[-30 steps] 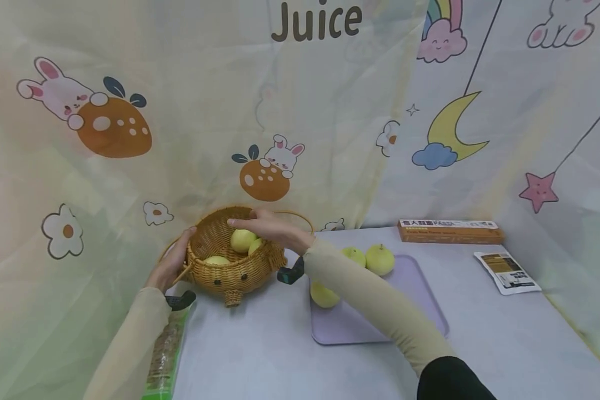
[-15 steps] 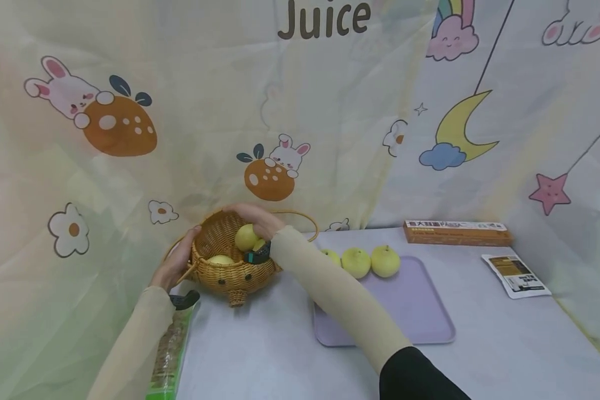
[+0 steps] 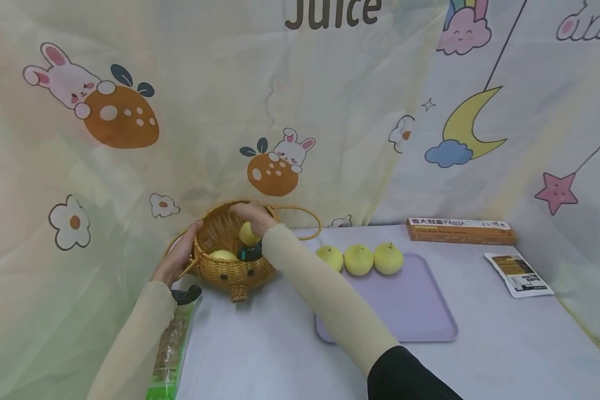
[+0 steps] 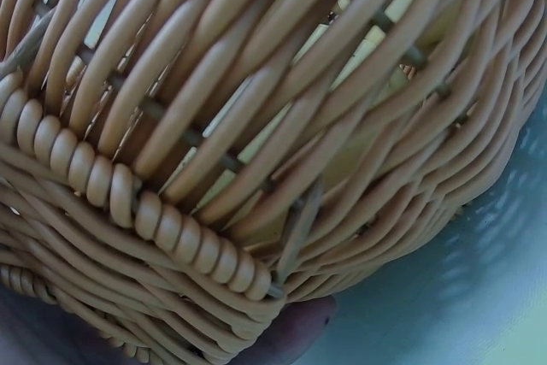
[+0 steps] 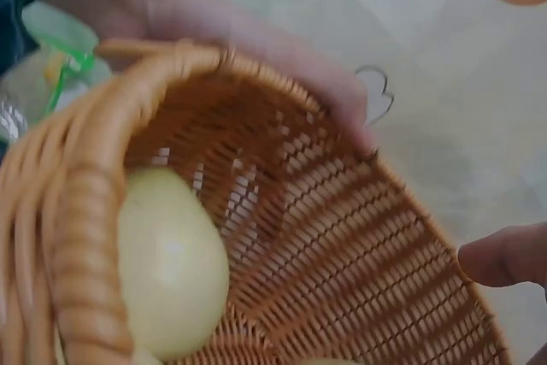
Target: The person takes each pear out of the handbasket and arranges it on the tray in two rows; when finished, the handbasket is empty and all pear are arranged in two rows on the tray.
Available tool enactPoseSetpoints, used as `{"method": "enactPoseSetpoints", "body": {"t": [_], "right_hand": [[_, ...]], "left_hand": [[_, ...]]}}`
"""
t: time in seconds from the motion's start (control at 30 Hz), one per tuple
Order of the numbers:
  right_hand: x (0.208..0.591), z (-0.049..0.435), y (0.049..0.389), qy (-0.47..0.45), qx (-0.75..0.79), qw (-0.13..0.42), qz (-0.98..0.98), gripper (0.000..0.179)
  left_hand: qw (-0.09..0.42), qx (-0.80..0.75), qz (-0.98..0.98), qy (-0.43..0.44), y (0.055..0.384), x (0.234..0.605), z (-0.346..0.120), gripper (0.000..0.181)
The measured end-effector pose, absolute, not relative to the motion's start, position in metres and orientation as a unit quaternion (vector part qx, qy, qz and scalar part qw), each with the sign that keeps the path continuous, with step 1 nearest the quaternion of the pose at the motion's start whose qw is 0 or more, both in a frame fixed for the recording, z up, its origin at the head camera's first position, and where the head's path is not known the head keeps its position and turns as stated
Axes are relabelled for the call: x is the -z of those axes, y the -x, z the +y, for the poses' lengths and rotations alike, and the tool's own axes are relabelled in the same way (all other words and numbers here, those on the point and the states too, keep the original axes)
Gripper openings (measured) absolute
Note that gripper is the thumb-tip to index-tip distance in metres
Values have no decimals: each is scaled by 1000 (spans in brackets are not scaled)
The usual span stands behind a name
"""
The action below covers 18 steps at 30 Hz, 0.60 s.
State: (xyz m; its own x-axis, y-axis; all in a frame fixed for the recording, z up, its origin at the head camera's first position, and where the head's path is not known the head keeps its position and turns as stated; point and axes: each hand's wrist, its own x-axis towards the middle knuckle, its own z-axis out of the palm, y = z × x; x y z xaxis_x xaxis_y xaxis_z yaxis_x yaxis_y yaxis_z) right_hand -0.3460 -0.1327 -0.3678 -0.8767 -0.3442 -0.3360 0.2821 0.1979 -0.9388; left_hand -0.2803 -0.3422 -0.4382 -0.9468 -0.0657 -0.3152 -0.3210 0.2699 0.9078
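A woven wicker basket with an animal face, two dark eyes and a stubby snout, stands against the back wall. My left hand grips its left side, the thumb lying along the rim in the right wrist view. At the far right rim is my right hand, its thumb pressed to the edge in the right wrist view. Inside lie yellow-green pears, among them a near pear and a farther pear. Close wickerwork fills the left wrist view, with a fingertip showing below it.
A lilac tray lies right of the basket, partly under my right forearm, with several pears along its back edge. Behind it is a long pasta box; a white pouch lies far right. A green-edged packet sits beside my left forearm.
My right hand has moved from over the basket's opening to its far right rim, and the forearm has swung left, uncovering more pears on the tray. The left hand keeps its grip.
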Motion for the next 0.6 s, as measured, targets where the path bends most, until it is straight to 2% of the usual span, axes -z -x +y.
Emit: {"method": "enactPoseSetpoints", "body": {"t": [0.1,0.43,0.5,0.6], "right_hand": [[372,-134,350,5,626,249,739,73],[389,-134,359,23,546,251,799,59],[389,-134,361,30,539,250,804,48],[388,-134,364,36,527,251,811,15]], "left_hand": [[113,-596,785,124,280,437,-342,88],[109,-589,792,118,280,437,-340,95],[108,-589,793,118,280,437,-340,96],[109,-592,789,122,280,437,-341,96]]}}
